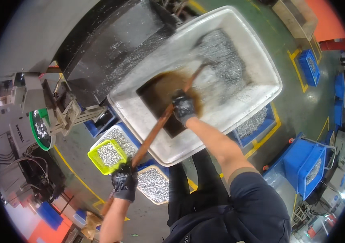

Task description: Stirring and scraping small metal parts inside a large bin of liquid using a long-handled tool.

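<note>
My right hand (183, 106), in a black glove, is closed round a long reddish-brown wooden handle (154, 131) over a large white tub (275, 81). Lower on the same handle, my gloved left hand (124, 180) grips it near the tub's near left corner. The handle slants up and right into the tub; the tool's working end is blurred, so its kind is unclear. A heap of small silvery metal pieces (223, 56) lies at the tub's far right. Left of the heap is a dark brown patch (156, 95), partly smeared by motion.
A yellow-green basket (92, 157) and a cream bin (166, 198) of metal pieces stand near my left hand. A black metal chute (99, 52) borders the tub at left. Blue crates (277, 121) sit at right, with a blue cart (294, 158) beyond.
</note>
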Demonstrator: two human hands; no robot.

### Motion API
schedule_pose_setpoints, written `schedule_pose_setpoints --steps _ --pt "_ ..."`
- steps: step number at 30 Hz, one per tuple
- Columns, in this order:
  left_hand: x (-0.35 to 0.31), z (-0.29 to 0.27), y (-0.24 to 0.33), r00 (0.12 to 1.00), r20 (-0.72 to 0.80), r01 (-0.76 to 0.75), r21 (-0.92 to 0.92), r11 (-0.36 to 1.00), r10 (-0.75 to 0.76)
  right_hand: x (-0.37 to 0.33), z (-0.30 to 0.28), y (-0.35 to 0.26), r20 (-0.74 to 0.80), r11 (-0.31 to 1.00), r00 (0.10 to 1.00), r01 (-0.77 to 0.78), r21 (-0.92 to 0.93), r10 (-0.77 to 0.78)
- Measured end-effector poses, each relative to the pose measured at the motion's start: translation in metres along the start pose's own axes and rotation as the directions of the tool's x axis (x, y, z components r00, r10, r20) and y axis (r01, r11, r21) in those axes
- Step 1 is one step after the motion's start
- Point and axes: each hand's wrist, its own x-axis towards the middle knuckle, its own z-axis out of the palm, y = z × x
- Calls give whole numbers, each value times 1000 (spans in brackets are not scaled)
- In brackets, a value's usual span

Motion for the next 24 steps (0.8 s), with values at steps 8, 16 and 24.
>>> schedule_pose_setpoints --steps 8,16,24 --pt "-70 111 30 995 97 24 -336 942 10 -61 103 50 867 -863 435 -313 398 242" --pt "-84 74 73 986 143 126 -345 930 -81 -51 68 79 848 -773 399 -388 502 350" --pt "-98 55 84 982 164 124 -180 976 -94 -45 30 71 838 -809 429 -322 491 337"
